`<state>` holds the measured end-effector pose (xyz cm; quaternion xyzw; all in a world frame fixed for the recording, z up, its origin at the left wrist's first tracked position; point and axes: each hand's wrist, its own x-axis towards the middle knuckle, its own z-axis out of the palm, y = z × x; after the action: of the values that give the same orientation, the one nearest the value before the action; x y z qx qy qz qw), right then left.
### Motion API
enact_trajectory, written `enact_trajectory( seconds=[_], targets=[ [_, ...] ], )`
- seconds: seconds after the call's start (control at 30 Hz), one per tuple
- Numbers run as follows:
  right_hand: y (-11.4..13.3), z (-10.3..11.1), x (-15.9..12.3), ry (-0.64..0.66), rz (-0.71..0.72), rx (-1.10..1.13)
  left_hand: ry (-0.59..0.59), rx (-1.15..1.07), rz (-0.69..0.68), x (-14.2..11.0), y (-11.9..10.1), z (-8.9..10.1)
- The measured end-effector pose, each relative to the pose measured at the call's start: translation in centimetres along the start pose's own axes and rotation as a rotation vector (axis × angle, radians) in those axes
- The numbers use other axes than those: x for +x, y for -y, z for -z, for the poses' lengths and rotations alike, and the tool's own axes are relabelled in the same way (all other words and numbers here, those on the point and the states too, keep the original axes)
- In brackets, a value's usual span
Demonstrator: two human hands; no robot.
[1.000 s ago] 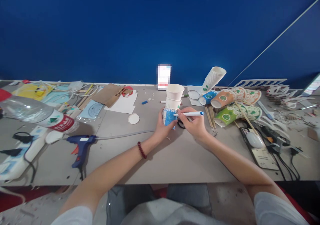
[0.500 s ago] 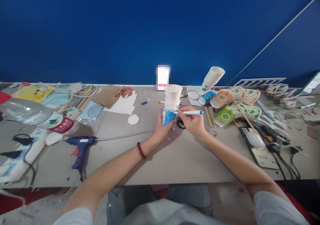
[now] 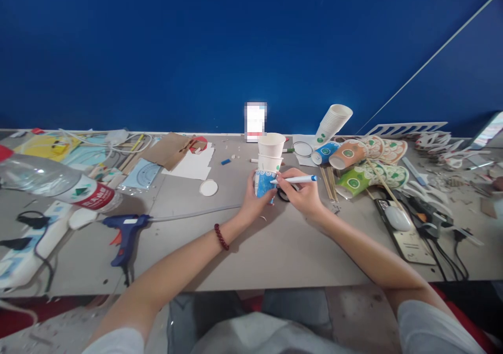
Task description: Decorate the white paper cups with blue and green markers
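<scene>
One marker (image 3: 298, 179) at the side of one blue cup (image 3: 264, 184)

The left hand (image 3: 253, 199) is wrapped around the blue cup, keeping it upright above the middle of the surface (image 3: 243, 265), with two white cups (image 3: 271, 147) nested one in the other and rising from its top. The right hand (image 3: 301, 194) grips the marker between thumb and fingers, its tip at the cup's patterned face; whether it touches cannot be told. A dark red bracelet (image 3: 220, 237) circles the left wrist.

Just beside the right hand, a black loop (image 3: 283, 194) is partly hidden. To the left lie a white disc (image 3: 208, 188), a small blue cap (image 3: 226, 161) and a blue glue gun (image 3: 128, 233), with a clear bottle (image 3: 51, 175) and a power strip (image 3: 58, 222) farther out.

To the right are thin sticks (image 3: 328, 183), a round lens (image 3: 303, 149), green printed cups (image 3: 356, 181) and orange printed cups (image 3: 348, 154), and a tilted white stack (image 3: 334, 123). Nearer the person, a white mouse (image 3: 397, 217) rests on a flat dark-edged box (image 3: 414, 246). Behind everything stands a blue wall (image 3: 236, 39), a bright screen (image 3: 255, 120) before it.
</scene>
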<state>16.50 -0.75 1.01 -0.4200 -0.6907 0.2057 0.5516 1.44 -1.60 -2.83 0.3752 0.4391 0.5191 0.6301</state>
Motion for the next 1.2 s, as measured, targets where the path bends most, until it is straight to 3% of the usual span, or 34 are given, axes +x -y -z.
enact_trajectory(
  seconds=[0.57, 0.73, 0.93, 1.2],
  targets=[
    [-0.1, 0.1, 0.0, -0.044, -0.092, 0.093, 0.013, -0.045, -0.02, -0.2, -0.4, 0.1],
    [0.4, 0.3, -0.1, -0.037, -0.023, 0.038, 0.025, -0.02, -0.062, -0.4, -0.7, -0.2],
    [0.3, 0.0, -0.1, 0.004, -0.04, 0.022, -0.015, 0.067, -0.02, -0.4, -0.8, -0.3],
    [0.6, 0.2, 0.0, 0.037, -0.015, -0.049, 0.019, 0.104, -0.039, -0.4, -0.4, -0.1]
  ],
)
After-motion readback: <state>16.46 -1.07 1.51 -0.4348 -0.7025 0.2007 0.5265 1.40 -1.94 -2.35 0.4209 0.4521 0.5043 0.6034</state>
